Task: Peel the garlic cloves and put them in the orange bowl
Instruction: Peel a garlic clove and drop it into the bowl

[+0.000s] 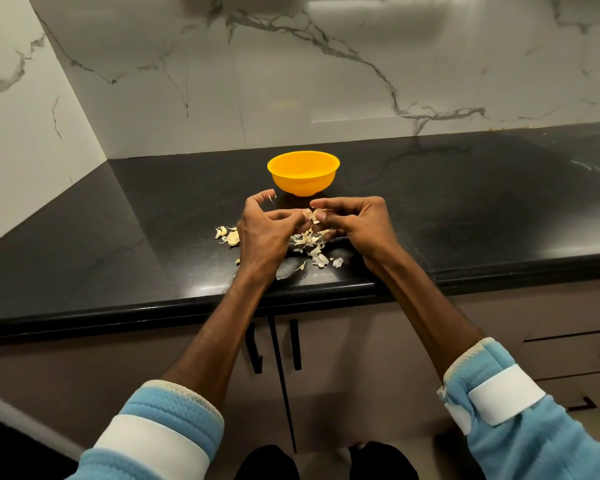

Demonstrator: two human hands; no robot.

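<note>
While pinching a half-peeled garlic clove (311, 216) with left hand (260, 233) and right hand (354, 223), seeing none in orange bowl (303, 174), loose cloves (231, 237) pending.

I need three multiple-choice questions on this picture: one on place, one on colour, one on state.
1. Where is the orange bowl?
A) beyond the left hand and right hand, nearer the wall
B) at the counter's front edge
C) inside a drawer
2. What colour is the countertop?
A) white
B) black
C) green
3. What do both hands do?
A) lie flat
B) lift the bowl
C) hold a garlic clove between them
Key: 1A, it stands past the fingertips; 2B, the slab is black; 3C, fingers curl round the clove.
</note>
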